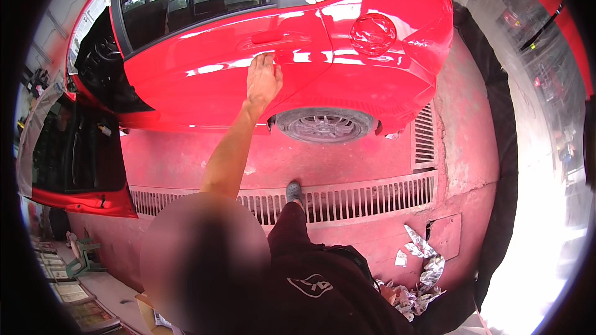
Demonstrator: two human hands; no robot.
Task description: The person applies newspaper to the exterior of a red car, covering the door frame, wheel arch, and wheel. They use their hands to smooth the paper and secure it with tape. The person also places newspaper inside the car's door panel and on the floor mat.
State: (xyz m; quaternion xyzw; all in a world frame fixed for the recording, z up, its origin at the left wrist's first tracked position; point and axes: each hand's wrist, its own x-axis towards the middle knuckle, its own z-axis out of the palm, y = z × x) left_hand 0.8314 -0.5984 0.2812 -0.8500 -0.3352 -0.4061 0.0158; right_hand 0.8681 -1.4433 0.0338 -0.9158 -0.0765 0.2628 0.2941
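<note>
My left hand (264, 79) reaches up with its back towards me and its fingertips at the glossy red rear door (200, 83) of a car. The fingers lie close together and the thumb stands a little apart; I see nothing held. Just above the fingertips is the door handle area (270, 38). To the right, a round fuel-filler area (372, 35) looks wrinkled, like film. Below it sits the rear wheel (323, 124), with a dusty rim. My right hand is out of view.
At left the front door (79, 149) hangs open, its edge masked with paper. A slotted drain grate (368, 202) crosses the red-stained floor, beneath my shoe (294, 191). Crumpled paper (414, 298) lies at lower right. Clear plastic sheeting (535, 56) hangs at the right.
</note>
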